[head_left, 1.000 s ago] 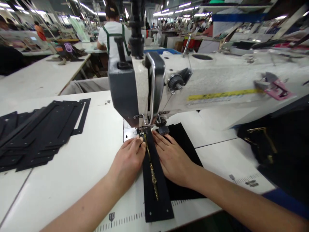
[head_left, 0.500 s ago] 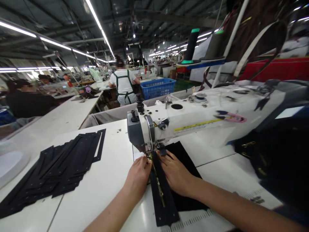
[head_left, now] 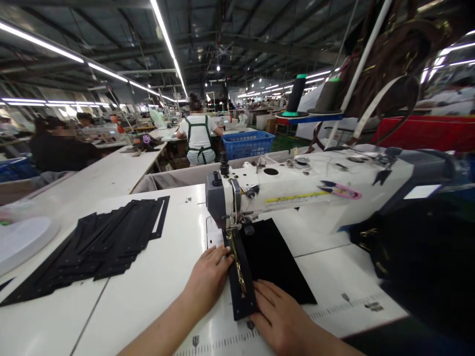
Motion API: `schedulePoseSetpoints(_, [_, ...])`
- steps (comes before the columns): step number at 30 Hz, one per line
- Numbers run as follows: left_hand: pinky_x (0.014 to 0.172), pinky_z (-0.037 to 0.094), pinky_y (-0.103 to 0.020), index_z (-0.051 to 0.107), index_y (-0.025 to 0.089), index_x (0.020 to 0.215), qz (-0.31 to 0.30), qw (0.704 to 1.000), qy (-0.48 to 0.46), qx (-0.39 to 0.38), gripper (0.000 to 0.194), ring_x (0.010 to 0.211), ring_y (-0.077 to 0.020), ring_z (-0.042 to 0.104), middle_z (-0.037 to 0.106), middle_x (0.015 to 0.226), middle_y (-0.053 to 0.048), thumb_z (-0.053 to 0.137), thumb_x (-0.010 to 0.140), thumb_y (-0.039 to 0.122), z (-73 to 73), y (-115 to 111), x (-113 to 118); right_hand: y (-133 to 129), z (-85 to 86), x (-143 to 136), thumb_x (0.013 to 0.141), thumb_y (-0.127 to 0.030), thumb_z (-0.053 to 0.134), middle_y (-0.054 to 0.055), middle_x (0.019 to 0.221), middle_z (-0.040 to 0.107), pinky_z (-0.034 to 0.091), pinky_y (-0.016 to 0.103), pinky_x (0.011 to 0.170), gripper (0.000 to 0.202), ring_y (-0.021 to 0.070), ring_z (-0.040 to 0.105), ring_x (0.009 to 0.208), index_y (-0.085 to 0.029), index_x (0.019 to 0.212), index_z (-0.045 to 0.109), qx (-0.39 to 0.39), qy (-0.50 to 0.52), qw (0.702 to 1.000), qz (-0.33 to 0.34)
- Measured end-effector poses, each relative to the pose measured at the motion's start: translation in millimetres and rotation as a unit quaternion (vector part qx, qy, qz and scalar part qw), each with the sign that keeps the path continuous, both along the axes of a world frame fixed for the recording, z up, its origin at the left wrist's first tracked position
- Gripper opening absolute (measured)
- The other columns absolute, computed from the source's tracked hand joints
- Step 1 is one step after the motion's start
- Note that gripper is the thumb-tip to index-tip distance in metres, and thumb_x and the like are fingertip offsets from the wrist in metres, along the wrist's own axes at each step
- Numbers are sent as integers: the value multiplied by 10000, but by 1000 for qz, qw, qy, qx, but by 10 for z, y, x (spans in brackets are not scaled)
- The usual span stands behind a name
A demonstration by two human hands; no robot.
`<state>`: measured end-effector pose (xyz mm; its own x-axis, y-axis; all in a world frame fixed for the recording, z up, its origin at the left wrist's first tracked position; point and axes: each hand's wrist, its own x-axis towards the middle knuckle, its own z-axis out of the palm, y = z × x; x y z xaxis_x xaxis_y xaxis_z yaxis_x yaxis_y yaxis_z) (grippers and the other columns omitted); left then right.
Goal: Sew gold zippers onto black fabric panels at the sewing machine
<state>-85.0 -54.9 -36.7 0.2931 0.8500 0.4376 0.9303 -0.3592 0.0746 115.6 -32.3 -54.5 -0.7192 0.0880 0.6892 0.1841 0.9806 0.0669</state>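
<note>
I have the zipper strip (head_left: 244, 267) lying lengthwise on the bench (head_left: 148, 306), its far end beneath the needle area of the sewing machine (head_left: 274, 183) and its near end toward me. A brass zipper (head_left: 239, 277) runs down its middle. I judge it light and bendable, firm enough to lie flat but likely to skew, so I'd take both long edges, clear of the metal teeth. The left hand (head_left: 210, 274) rests its fingers on the left edge, near the machine; the right hand (head_left: 284, 316) touches the right edge near the lower end. I can't tell whether either hand's fingers pinch or merely press. A black panel (head_left: 278, 267) lies just right, and a pile of dark pieces (head_left: 115, 242) sits farther left.
</note>
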Motion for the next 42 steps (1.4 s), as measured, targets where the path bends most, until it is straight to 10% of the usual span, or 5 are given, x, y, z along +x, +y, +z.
schedulePoseSetpoints(16, [972, 408, -447, 605, 118, 986, 2, 1000, 25, 17, 253, 1035, -212, 568, 622, 1077, -114, 479, 779, 46, -79, -34, 84, -160, -52, -88, 795, -23, 364, 206, 969, 636, 518, 388, 787, 307, 281, 602, 894, -12, 962, 622, 26, -15, 997, -76])
schedulePoseSetpoints(42, [928, 440, -425, 600, 87, 977, -27, 998, 55, 26, 208, 960, -217, 591, 632, 1020, -126, 466, 817, 78, -46, 105, 31, 69, 1, -120, 789, -11, 390, 212, 907, 645, 516, 388, 772, 280, 296, 609, 888, 9, 923, 635, 15, -84, 996, -22])
